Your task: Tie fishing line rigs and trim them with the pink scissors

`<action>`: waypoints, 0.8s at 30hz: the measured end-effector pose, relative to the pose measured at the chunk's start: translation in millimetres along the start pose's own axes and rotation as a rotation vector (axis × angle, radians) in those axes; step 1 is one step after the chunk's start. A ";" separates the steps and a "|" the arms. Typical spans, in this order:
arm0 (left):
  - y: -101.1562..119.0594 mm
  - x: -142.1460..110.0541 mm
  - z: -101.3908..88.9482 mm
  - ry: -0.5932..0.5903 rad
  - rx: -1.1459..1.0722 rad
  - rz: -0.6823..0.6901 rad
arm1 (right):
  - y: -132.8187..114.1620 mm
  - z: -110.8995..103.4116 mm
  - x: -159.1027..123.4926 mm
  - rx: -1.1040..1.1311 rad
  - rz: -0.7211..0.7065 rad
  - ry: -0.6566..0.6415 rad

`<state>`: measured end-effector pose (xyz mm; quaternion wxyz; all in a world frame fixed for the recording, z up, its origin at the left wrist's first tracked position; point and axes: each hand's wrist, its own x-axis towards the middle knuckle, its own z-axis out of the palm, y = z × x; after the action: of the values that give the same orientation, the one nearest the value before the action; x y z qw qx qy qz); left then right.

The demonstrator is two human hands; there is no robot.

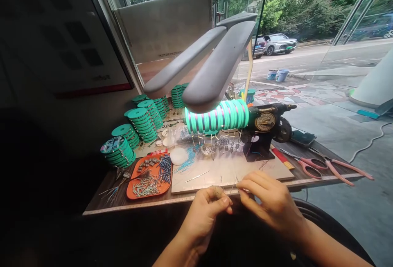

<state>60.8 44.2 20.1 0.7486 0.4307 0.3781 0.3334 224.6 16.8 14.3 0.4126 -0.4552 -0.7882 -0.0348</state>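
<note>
My left hand [205, 207] is closed in a pinch at the front edge of the pale work board [196, 183]. Beside it, my right hand [270, 197] pinches with thumb and forefinger. A thin line [232, 189], barely visible, runs between the fingertips of both hands. What small part may be on it is too fine to make out. Beyond the hands, green ring spools [217, 115] sit in a row on a dark winding machine [265, 122], with small weights hanging below them. A thin metal needle-like tool [197, 176] lies on the board.
An orange tray [130, 191] of small parts stands left, near stacked green spools [143, 124]. Pink-handled scissors [310, 167] and pink-handled pliers [337, 167] lie right. A two-armed grey lamp [221, 66] hangs over the machine. Blue strands [188, 158] lie by a white round lid [178, 156].
</note>
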 end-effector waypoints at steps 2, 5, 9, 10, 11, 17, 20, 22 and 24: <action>8.1 -5.1 -9.6 0.003 0.076 0.037 | -2.5 8.1 4.7 0.010 -0.014 -0.046; 25.3 -19.2 -28.2 0.042 0.287 0.113 | -9.2 34.2 13.0 -0.080 -0.076 -0.059; 46.4 -34.5 -43.2 0.070 0.558 0.190 | -20.9 78.9 22.5 -0.152 -0.119 0.001; 49.9 -35.1 -44.5 0.065 0.578 0.196 | -22.5 87.4 23.8 -0.154 -0.130 0.017; 52.6 -34.2 -45.4 0.055 0.569 0.197 | -23.1 93.7 24.5 -0.146 -0.148 0.033; 45.2 -19.8 -48.2 0.066 -0.005 0.100 | -16.5 79.6 18.1 0.035 -0.278 0.138; 21.3 -16.5 -38.8 0.068 -0.468 0.050 | -24.7 52.2 11.8 0.266 -0.082 0.207; 2.5 -15.2 -27.9 0.028 -0.738 0.015 | -34.7 37.8 8.9 0.604 0.239 0.235; -13.2 -13.8 -17.3 -0.028 -0.908 -0.012 | -43.7 31.4 6.8 0.929 0.521 0.221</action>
<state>41.5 34.2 6.3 0.8687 0.0608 0.1859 0.4551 170.8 9.5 12.3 0.6458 -0.3987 -0.5336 0.3731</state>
